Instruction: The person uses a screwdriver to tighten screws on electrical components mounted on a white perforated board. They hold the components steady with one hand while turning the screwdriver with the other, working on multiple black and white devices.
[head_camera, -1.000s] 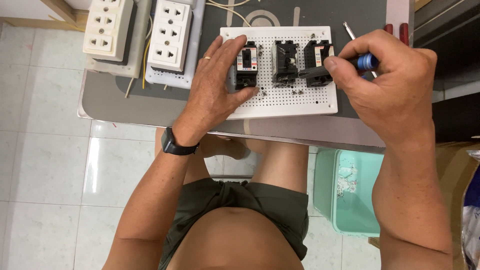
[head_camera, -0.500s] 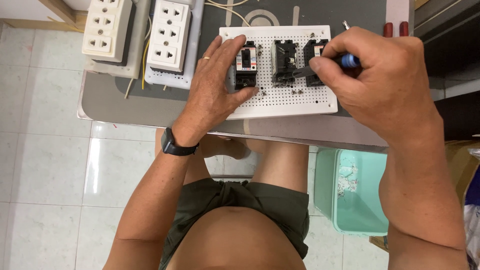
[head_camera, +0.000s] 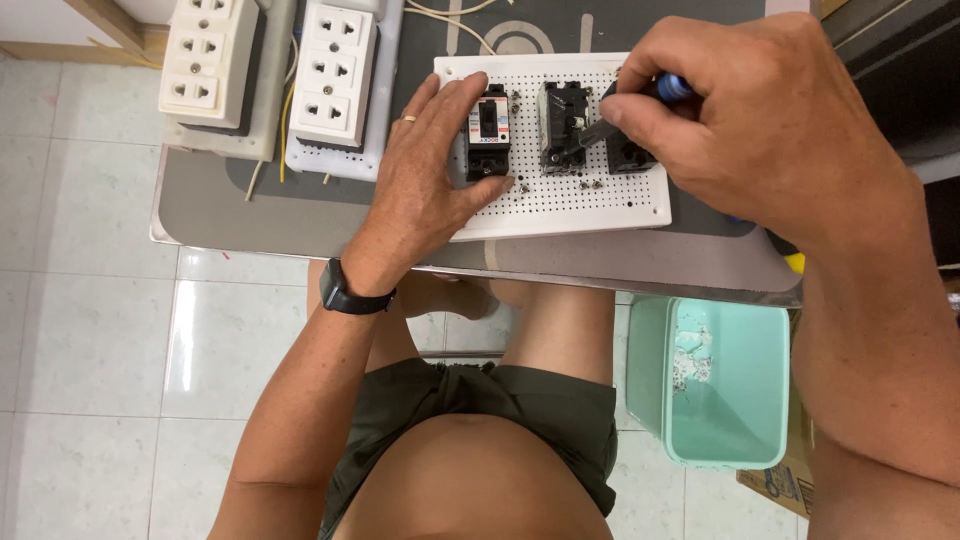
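Note:
A white perforated board (head_camera: 560, 205) lies on the grey table (head_camera: 300, 205) and carries three black breaker switches. My left hand (head_camera: 425, 175) presses flat on the board's left part, fingers spread beside the left breaker (head_camera: 488, 135). My right hand (head_camera: 760, 120) grips a blue-handled screwdriver (head_camera: 665, 90), whose dark shaft points down-left at the middle breaker (head_camera: 562, 125). The right breaker (head_camera: 628, 155) is mostly hidden under my right hand.
Two white socket strips (head_camera: 205, 65) (head_camera: 333, 80) sit at the table's back left, with wires beside them. A mint-green bin (head_camera: 715, 380) stands on the tiled floor at the right of my legs. The table's front edge runs just below the board.
My right hand has shifted left with the screwdriver, moving its tip from the right breaker toward the middle one. My left hand has stayed on the board.

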